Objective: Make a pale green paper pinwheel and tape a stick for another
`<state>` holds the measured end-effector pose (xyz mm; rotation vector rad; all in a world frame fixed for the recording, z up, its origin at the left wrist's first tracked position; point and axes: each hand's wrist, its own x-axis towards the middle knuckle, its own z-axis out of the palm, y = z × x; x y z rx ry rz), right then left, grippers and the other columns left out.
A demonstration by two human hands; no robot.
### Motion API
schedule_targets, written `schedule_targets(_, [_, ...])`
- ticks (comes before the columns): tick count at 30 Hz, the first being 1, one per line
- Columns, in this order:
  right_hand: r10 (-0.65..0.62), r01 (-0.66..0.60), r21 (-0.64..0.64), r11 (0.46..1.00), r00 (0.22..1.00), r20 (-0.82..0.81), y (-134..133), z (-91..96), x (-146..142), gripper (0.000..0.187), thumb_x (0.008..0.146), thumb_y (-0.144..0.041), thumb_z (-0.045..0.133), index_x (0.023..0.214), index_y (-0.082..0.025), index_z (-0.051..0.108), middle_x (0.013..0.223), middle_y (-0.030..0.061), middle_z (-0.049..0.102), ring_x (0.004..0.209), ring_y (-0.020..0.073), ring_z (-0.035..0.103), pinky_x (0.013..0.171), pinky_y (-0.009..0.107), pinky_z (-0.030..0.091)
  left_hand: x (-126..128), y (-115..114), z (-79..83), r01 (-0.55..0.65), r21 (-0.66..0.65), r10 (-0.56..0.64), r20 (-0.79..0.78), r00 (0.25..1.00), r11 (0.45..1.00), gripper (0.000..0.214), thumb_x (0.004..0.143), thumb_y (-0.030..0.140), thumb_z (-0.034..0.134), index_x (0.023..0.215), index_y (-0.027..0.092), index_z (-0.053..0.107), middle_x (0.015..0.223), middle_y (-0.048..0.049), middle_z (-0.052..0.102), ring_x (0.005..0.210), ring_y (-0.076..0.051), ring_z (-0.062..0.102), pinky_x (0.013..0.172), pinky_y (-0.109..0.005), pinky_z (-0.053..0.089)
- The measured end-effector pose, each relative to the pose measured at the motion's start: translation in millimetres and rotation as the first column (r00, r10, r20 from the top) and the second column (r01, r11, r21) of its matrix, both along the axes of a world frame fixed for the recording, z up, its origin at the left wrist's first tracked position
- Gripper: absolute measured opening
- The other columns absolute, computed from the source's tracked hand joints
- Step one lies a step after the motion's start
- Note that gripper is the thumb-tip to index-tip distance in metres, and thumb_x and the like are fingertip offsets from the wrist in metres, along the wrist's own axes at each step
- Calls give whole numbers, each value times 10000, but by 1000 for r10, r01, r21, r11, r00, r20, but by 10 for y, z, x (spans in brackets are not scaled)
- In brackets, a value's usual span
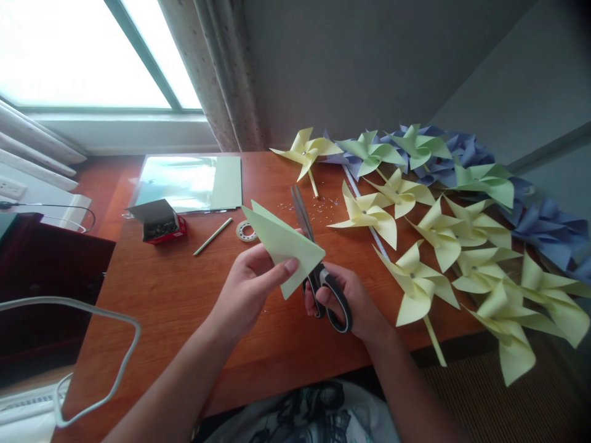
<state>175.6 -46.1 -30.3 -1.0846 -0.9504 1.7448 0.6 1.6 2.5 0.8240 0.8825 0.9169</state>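
Observation:
My left hand (pixel 247 289) pinches a folded pale yellow-green paper triangle (pixel 281 243) by its lower edge, above the wooden table (pixel 184 295). My right hand (pixel 357 304) grips the black-and-grey handles of a pair of scissors (pixel 318 271). The blades point away from me and rise behind the paper's right edge. Both hands are close together near the table's front middle.
Several yellow, green and blue paper pinwheels (pixel 415 209) cover the table's right side. A small red box (pixel 159 224), a thin stick (pixel 213 236), a tape roll (pixel 246 231) and a sheet stack (pixel 191 181) lie at left. A white cable (pixel 115 363) loops at lower left.

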Motion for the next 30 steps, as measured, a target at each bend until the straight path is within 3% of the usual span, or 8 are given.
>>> schedule_targets(4, [94, -95, -7, 995, 994, -56, -26, 12, 12, 470, 781, -636, 748, 854, -196, 598, 704, 33, 678, 602, 156, 615, 562, 269, 507, 57, -31, 47, 96, -46, -96, 6, 995, 994, 294, 752, 359, 832, 979, 174, 802, 862, -107, 795, 582, -245, 712, 539, -346, 567])
schedule_targets(8, [142, -142, 13, 990, 981, -134, -46, 10, 43, 506, 817, -684, 675, 896, -184, 665, 702, 52, 701, 574, 177, 636, 526, 278, 501, 71, -39, 47, 109, -41, -107, 50, 993, 993, 311, 740, 414, 840, 928, 168, 801, 716, -88, 765, 444, -223, 650, 450, -352, 540])
schedule_targets(12, [123, -128, -23, 992, 979, -160, -38, -2, 90, 505, 805, -651, 714, 965, -172, 699, 807, 78, 745, 661, 200, 698, 597, 293, 557, 42, -29, -20, 30, -23, -28, 78, 997, 999, 229, 764, 332, 840, 922, 168, 812, 806, -93, 791, 609, -221, 710, 597, -339, 584])
schedule_targets(15, [36, -45, -73, 996, 993, -111, -29, -16, 117, 499, 763, -595, 787, 1044, -192, 703, 904, 77, 767, 762, 220, 731, 727, 343, 611, 39, -26, -59, -45, -24, 47, 79, 996, 999, 205, 736, 287, 863, 889, 156, 819, 863, -95, 803, 783, -235, 737, 755, -337, 592])
schedule_targets(20, [-51, 45, -71, 996, 996, -76, -43, -34, 118, 485, 773, -521, 810, 1133, -215, 699, 989, 66, 772, 853, 230, 753, 862, 394, 617, 61, -45, -91, -72, -50, 75, 67, 995, 996, 221, 762, 296, 845, 928, 152, 818, 894, -99, 811, 824, -239, 748, 830, -351, 581])
schedule_targets(27, [-46, 44, -38, 998, 998, -36, -92, -73, 146, 442, 810, -518, 775, 1139, -232, 704, 949, 54, 771, 801, 224, 751, 703, 328, 617, 83, -82, -130, -35, -108, 50, 133, 990, 994, 223, 798, 281, 820, 968, 137, 810, 929, -107, 810, 815, -213, 747, 817, -314, 568])
schedule_targets(30, [-136, 136, -4, 991, 991, -18, -95, -132, 169, 381, 837, -502, 746, 1098, -226, 717, 895, 58, 772, 823, 239, 749, 711, 341, 616, 77, -70, -133, -31, -131, 54, 173, 983, 991, 219, 810, 275, 813, 975, 131, 804, 938, -108, 807, 819, -196, 743, 793, -283, 563])
